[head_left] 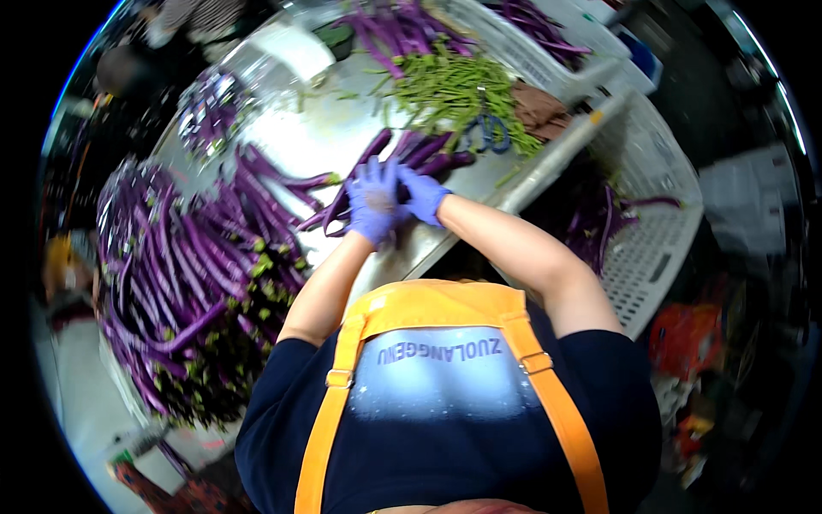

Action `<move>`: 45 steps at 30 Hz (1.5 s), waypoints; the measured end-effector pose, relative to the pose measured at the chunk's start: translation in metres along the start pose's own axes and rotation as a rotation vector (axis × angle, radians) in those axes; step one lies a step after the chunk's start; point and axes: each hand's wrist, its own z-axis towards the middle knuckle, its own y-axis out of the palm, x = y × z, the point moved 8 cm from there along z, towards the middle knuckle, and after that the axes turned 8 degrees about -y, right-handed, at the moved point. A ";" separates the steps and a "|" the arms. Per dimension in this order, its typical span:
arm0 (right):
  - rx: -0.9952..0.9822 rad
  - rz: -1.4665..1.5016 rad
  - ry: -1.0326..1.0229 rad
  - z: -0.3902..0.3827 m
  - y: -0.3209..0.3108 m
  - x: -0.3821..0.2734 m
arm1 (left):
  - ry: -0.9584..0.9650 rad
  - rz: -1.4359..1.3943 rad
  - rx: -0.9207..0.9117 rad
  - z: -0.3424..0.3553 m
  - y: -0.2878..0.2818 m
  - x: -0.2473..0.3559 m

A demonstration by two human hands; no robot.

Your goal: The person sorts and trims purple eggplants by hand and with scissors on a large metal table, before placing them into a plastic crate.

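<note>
Two gloved hands (372, 204) (421, 195) touch eggplants (452, 160), left fingers (374, 170) spread.

Both hands sat close together ahead of the chest, gloved purple. Left hand (374, 201) had its back upward, brownish smudge (381, 203) across it, fingers stretched forward and slightly parted. Right hand (421, 193) lay just beside it, angled inward; its grip I couldn't make out. Left forearm (327, 287) and right forearm (509, 236) were bare, converging from bent elbows.
</note>
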 end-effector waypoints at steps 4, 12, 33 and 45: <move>-0.173 0.152 0.290 -0.035 0.002 -0.038 | -0.119 0.031 0.119 0.007 0.003 -0.018; 0.574 0.040 -0.166 -0.150 -0.368 -0.055 | -0.214 -0.090 0.011 0.017 0.013 -0.013; 1.030 -0.794 0.895 -0.124 -0.433 0.097 | -0.247 -0.007 0.050 0.017 0.021 -0.001; 1.025 -0.574 0.891 -0.146 -0.429 0.094 | -0.244 0.027 0.035 0.013 0.023 -0.002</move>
